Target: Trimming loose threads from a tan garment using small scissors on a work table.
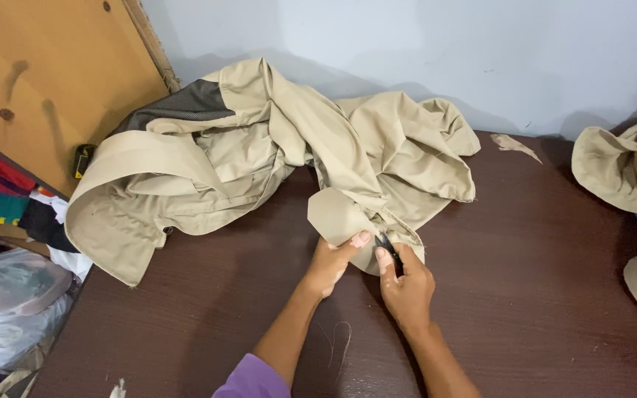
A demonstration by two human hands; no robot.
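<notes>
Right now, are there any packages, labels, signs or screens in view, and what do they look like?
Clear crumpled plastic bag: on the floor at lower left, greyish and see-through.
Small black and yellow object: by the wooden board at the beige garment's left edge; too small to tell whether it bears a label.
No signs or screens.

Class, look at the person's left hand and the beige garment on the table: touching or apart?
Touching. The head view shows the left hand pinching a flap of the beige garment, its thumb pressed on the cloth.

Dark wood table (540, 243), pale wall (407, 44)
</notes>
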